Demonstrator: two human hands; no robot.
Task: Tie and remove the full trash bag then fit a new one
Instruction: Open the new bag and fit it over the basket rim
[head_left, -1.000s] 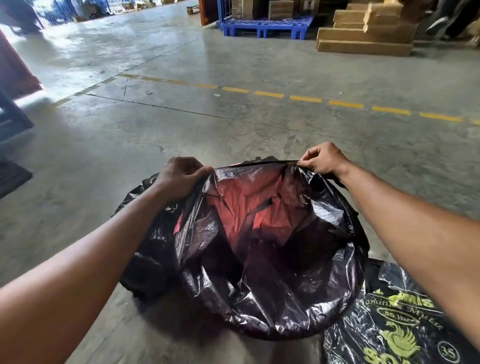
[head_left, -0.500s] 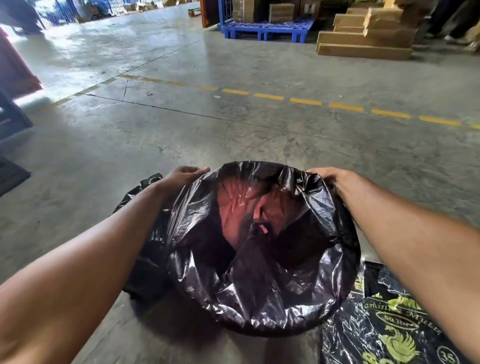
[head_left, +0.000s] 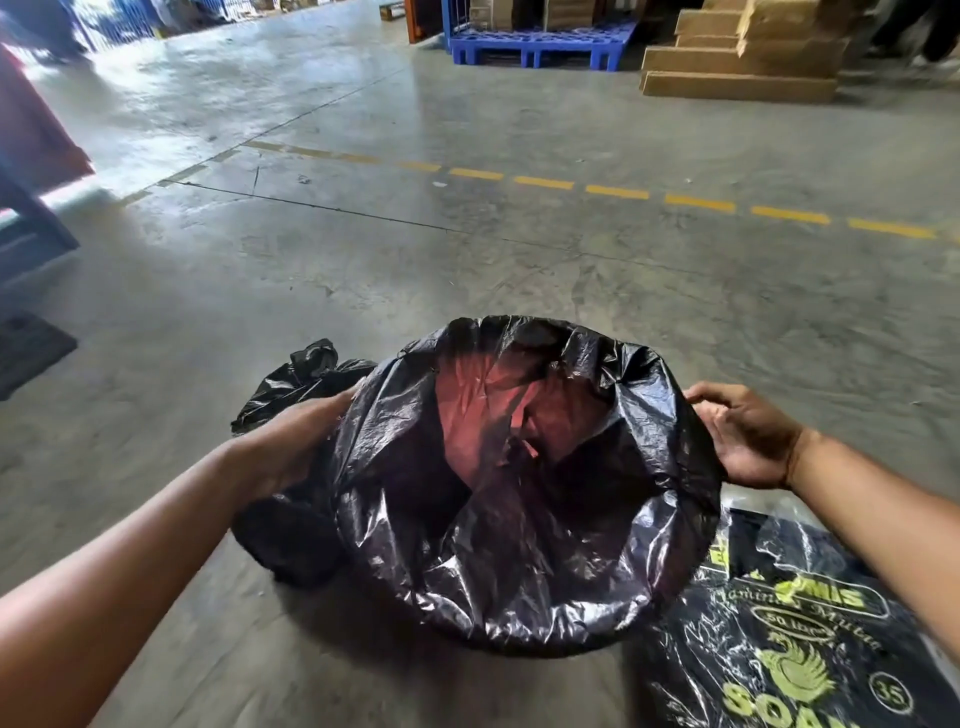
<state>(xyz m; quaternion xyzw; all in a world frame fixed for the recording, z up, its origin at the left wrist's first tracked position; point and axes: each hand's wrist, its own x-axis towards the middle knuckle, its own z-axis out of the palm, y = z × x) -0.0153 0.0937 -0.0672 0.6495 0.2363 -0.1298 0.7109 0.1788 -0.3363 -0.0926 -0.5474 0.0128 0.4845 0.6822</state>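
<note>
A new black trash bag (head_left: 524, 535) lines a round bin, with its edge folded over the rim. The bin's red inside (head_left: 483, 421) shows through the thin plastic. My left hand (head_left: 306, 426) presses on the rim's left side, its fingers hidden under the bag's fold. My right hand (head_left: 748, 436) cups the rim's right side, palm toward the bag and fingers apart. The full black trash bag (head_left: 306, 374), bunched at its top, stands on the floor just left of the bin.
A flat pack of black bags with yellow print (head_left: 779, 654) lies on the concrete floor at the lower right. A dashed yellow line (head_left: 618, 192) crosses the floor ahead. A blue pallet (head_left: 540, 47) and cardboard boxes (head_left: 743, 67) stand far back. A dark mat (head_left: 26, 348) lies at the left.
Both hands have moved from the far edge of the bag's mouth down and outward to the bin's sides. The bag's edge now wraps the whole rim. My right hand has opened.
</note>
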